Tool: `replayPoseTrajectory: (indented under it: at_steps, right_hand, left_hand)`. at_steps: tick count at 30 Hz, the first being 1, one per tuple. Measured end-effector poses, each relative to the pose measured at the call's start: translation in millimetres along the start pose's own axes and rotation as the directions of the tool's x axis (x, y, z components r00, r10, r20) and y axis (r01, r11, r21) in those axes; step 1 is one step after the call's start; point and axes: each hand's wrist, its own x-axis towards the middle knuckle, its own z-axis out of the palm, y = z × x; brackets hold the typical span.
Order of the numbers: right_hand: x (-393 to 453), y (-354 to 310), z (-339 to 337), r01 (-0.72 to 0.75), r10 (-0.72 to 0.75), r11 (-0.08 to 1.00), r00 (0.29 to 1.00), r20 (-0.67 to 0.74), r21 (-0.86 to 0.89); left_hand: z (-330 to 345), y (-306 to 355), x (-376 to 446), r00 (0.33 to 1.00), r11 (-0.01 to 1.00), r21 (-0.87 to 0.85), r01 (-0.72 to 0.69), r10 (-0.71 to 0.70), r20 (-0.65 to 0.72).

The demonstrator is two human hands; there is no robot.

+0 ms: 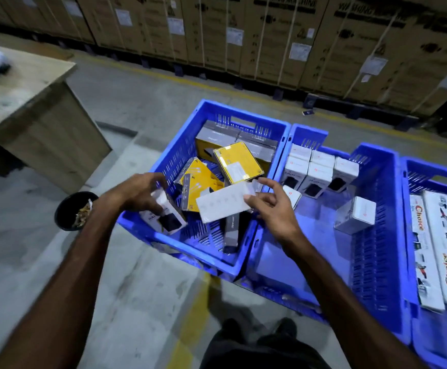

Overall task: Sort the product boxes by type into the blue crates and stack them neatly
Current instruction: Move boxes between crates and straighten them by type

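Nearest the camera, two bare forearms are extended over a grey concrete floor (126, 283) marked with a yellow line. The left hand (137, 193) is closed around a small white box with a dark picture on its face (168, 214), held above the near-left corner of the left blue plastic crate (190, 243). The right hand (273, 209) is partly open, and a flat white rectangular box (223, 205) is pinched between its thumb and fingertips over the same crate. Inside that crate, yellow flat boxes (237, 162) and grey boxes are seen lying in disorder. In the middle blue crate (376, 257), small white cube boxes (320, 169) are grouped at the far end, one standing apart. Long white boxes printed "Choice" (445, 251) are laid in the right crate. At the left, a wooden counter (39, 102) is visible. Farthest off, brown strapped cartons (270, 35) are lined up.
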Motion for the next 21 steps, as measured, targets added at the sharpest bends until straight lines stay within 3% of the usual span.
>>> replayPoseTrajectory:
  at_steps: [3, 6, 10, 13, 17, 19, 21]
  right_hand:
    - [-11.3, -5.6, -22.7, -0.035, 0.037, 0.998, 0.999, -0.04, 0.047]
    - [-32.1, -1.2, -54.3, -0.056, 0.063, 0.995, 0.995, -0.081, 0.077]
    - [-61.4, 8.6, -104.3, -0.079, 0.078, 0.997, 0.99, -0.116, 0.0]
    - [-76.8, 9.8, -143.3, -0.065, 0.051, 0.993, 0.988, -0.146, -0.093]
    - [-83.7, 19.4, -192.9, -0.09, 0.03, 0.946, 0.981, -0.19, -0.311]
    - [-82.0, 28.9, -211.6, -0.113, 0.022, 0.854, 0.983, -0.181, -0.508]
    - [-79.5, 34.6, -220.7, -0.13, 0.029, 0.716, 0.987, -0.158, -0.686]
  left_hand:
    - [-13.1, 5.1, -52.2, 0.968, 0.947, -0.32, -0.005, -0.075, -0.238]
    - [-1.7, 24.8, -90.8, 0.942, 0.77, -0.636, -0.054, -0.173, -0.289]
    - [32.2, 76.3, -102.1, 0.946, 0.6, -0.778, -0.188, -0.102, -0.306]
    - [57.5, 125.1, -89.5, 0.97, 0.547, -0.81, -0.213, 0.019, -0.242]
    - [88.5, 186.5, -61.3, 0.959, 0.598, -0.751, -0.282, 0.192, -0.208]
    - [103.6, 214.8, -47.6, 0.942, 0.698, -0.634, -0.332, 0.281, -0.184]
    - [117.8, 243.8, -37.0, 0.921, 0.833, -0.394, -0.388, 0.363, -0.141]
